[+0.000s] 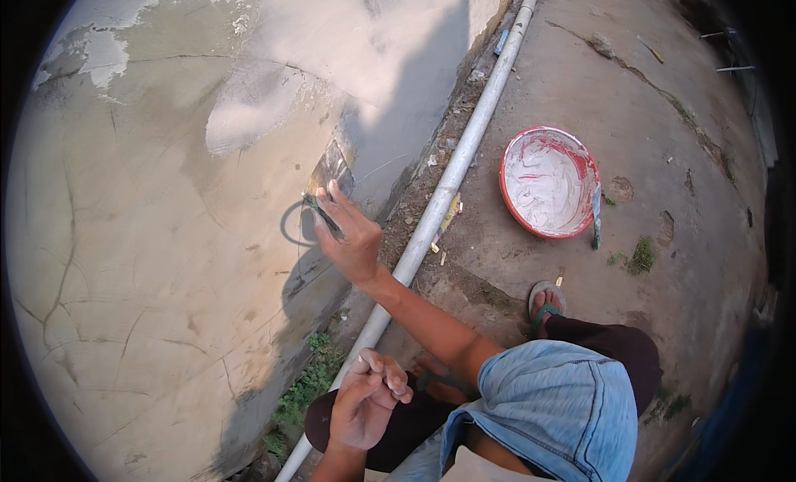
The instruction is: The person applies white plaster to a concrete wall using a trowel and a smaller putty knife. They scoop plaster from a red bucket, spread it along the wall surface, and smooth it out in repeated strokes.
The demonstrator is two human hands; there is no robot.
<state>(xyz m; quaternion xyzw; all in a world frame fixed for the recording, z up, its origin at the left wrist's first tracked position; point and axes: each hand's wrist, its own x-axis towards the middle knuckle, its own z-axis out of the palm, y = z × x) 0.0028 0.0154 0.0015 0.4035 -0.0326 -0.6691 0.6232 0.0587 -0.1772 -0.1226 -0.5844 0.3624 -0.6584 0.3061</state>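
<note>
My right hand (352,237) reaches left to the wall, its fingers closed around a putty knife (333,168). The wide metal blade lies against the wall's surface. Part of the dark handle is hidden by my fingers. Low over my knee, my left hand (369,403) is raised with its palm up and fingers loosely curled, and no object shows in it. The wall (149,233) is beige and cracked, with a pale smooth coat (274,92) over its upper part. A red bowl (503,179) stands on the ground to the right, with whitish-pink paste (543,183) inside.
A second flat tool (597,219) leans on the bowl's right rim. Along the wall's base runs a long grey pipe (448,183), between the wall and the ground. Green weeds (307,391) grow by the wall. My sandalled foot (547,298) rests on the cracked ground below the bowl.
</note>
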